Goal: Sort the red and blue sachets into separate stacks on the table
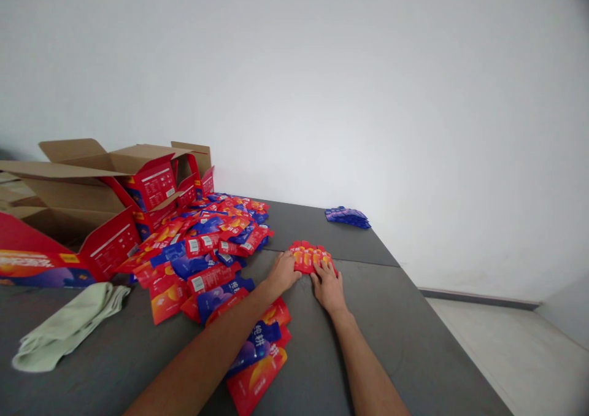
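A row of overlapping red pouches [305, 258] with orange fruit pictures lies on the dark grey table [377, 318]. At the row's left end, my left hand [282, 272] is closed against the edge, its fingers partly hidden. My right hand [329, 286] rests over the right end with its fingers apart and lying on the pouches. Left of my hands spreads a loose heap of red and blue pouches [202, 232]. Under and beside my left forearm lie several more, among them a blue pouch [256, 344] and a red pouch [257, 379].
Open red cardboard boxes [110, 244] with brown flaps stand at the left behind the heap. A folded pale green cloth [69, 327] lies at the front left. Stacked blue pouches [347, 217] sit near the far right table edge, by the white wall [368, 97].
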Available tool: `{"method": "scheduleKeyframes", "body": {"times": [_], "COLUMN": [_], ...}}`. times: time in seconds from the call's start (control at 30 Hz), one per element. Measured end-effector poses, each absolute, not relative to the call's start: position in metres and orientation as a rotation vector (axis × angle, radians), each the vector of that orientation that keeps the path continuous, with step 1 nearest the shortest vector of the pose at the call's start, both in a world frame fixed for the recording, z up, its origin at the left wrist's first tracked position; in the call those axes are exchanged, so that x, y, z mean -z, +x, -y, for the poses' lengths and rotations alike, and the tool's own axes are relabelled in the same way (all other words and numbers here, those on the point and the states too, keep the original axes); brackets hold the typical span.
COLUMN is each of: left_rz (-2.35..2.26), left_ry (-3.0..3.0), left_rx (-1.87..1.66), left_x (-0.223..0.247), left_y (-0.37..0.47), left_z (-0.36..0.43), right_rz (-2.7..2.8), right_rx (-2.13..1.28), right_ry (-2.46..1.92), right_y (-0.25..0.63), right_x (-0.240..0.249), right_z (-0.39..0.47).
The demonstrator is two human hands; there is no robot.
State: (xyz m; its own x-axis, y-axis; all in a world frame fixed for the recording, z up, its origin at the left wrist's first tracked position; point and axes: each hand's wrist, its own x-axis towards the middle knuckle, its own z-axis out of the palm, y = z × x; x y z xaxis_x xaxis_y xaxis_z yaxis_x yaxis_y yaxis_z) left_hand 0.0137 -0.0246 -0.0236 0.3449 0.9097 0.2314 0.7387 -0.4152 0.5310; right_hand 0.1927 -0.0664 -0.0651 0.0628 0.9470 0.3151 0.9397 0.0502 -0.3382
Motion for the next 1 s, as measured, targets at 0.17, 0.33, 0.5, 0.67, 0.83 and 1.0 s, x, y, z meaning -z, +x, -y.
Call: {"method": "scheduleKeyframes", "body": {"times": [0.17,0.33,0.5,0.67,0.83,1.0], "left_rz": [-1.435,-1.497,-1.475,-1.384,-1.308,-1.274], "left_ry": [2.341,2.402,2.37,2.189,2.099,2.007], "left_rx": [-0.728,-0.625,-0.66,-0.77,-0.615,-0.583], "left_x": [0.025,0.021,0.007,-0.001,0.008,0.012], "left_y": [0.021,0.026,0.013,-0.027,-0.054,-0.055], "left_z": [0.029,0.032,0.035,0.051,0.079,0.088], "right_rz": [1.836,1.821,1.739,1.798,1.877,1.877], "right_rx": [-0.032,-0.044,0.036,-0.03,-0.296,-0.561], "right_ry": [-1.876,-1.872,-1.859,-1.582,-1.431,-1.289], "right_y": [0.197,0.196,0.19,0.174,0.144,0.12], "right_x": [0.068,0.069,0.055,0.029,0.014,0.008], "right_z": [0.063,0.063,0.069,0.081,0.102,0.121]}}
